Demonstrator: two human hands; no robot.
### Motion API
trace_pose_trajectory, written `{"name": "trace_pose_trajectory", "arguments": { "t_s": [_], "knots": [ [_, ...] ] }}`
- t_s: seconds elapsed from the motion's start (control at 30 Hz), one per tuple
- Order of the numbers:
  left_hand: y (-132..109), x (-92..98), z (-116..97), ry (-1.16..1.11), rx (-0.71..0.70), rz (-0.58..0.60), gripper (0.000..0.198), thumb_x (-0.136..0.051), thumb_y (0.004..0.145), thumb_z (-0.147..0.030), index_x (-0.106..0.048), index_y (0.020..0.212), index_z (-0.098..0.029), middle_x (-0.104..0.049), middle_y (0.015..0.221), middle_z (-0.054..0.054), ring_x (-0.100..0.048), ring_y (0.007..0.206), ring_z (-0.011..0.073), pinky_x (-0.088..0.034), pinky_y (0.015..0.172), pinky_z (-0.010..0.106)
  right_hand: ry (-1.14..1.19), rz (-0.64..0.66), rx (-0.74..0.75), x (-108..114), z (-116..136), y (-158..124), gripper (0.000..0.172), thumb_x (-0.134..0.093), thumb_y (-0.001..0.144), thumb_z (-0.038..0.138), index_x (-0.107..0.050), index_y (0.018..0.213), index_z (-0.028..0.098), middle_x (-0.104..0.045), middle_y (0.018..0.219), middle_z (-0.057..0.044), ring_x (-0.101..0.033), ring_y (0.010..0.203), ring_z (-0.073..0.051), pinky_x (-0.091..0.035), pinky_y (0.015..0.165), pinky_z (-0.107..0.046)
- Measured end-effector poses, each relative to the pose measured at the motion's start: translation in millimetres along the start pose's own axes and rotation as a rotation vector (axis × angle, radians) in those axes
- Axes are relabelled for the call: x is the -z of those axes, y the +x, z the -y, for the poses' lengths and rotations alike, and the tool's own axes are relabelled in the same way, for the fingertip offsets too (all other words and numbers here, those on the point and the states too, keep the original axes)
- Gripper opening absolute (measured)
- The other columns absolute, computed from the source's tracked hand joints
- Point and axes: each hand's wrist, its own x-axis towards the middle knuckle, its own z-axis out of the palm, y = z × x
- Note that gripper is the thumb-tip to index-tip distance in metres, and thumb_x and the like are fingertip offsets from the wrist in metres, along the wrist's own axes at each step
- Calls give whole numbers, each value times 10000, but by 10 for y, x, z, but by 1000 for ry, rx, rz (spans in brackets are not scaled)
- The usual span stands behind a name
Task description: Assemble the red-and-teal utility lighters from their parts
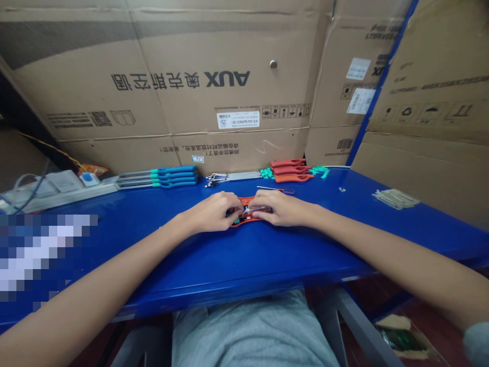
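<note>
"Under the fingers of two bare hands at a blue table, what lies at the center?"

"An orange-red handle shell, open on the tabletop, with small parts showing inside."

"And the left hand?"

"Its fingers curl down over the shell's left end, thumb close to forefinger. Whether they pinch a part, the view does not tell."

"The right hand?"

"Fingers closed around a slim tool with a translucent handle, over the shell's right end, pointing toward the left fingertips."

"Beyond the fingers?"

"Just past the right hand's knuckles, a red-handled screwdriver. Farther ahead of those fingers, stacked red handles, with green sleeves on either side; nearer the left fingers' line, a row of metal rods with wire ends. Ahead and to the left of the left fingers, blue handles on rods, near a white power strip."

"Right of the fingers?"

"Well apart from them, tiny white pieces, then a bundle of pale strips. Facing both hands stands cardboard with upside-down AUX lettering."
</note>
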Motion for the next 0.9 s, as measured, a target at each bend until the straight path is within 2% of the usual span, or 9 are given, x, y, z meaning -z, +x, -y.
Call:
{"name": "trace_pose_trajectory", "arguments": {
  "t_s": [0.9],
  "knots": [
    [-14,4,-2,53,-32,-1,202,-492,864,-148,-682,796,-151,-648,743,40,-557,655,136,-407,638,250,28,-47,43,-74,-9,-4,159,-540,912,180,-650,1021,142,-618,954,-84,-588,842,-168,-483,783,-301]
  ]
}}
